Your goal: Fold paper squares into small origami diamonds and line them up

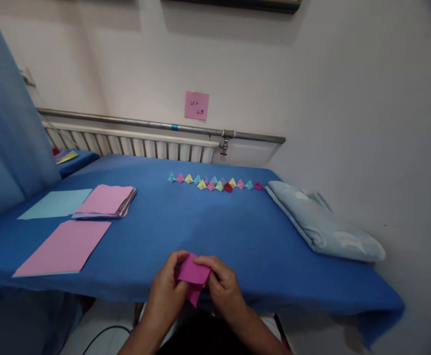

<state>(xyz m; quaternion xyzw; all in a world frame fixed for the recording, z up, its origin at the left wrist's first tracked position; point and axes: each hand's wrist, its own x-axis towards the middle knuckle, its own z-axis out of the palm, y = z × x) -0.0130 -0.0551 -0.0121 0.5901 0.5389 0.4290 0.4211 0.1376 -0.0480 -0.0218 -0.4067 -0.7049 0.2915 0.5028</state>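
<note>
A bright magenta piece of folded paper (194, 272) is held between both hands at the near edge of the blue-covered table (156, 236). My left hand (167, 286) grips its left side, with fingers curled round it. On the right side, my right hand (226, 286) pinches the paper, its index finger lying along the top edge. A flap of the paper hangs down between the hands. Beyond them, small folded paper pieces (210, 185) in several colours stand in rows near the table's back.
Stacked coloured paper (104, 199), a light blue sheet (54, 204) and pink sheets (63, 247) lie at the left. A folded pale blanket (322, 222) rests at the right. Behind the table are a radiator (137, 145), a pipe and a pink note (197, 105).
</note>
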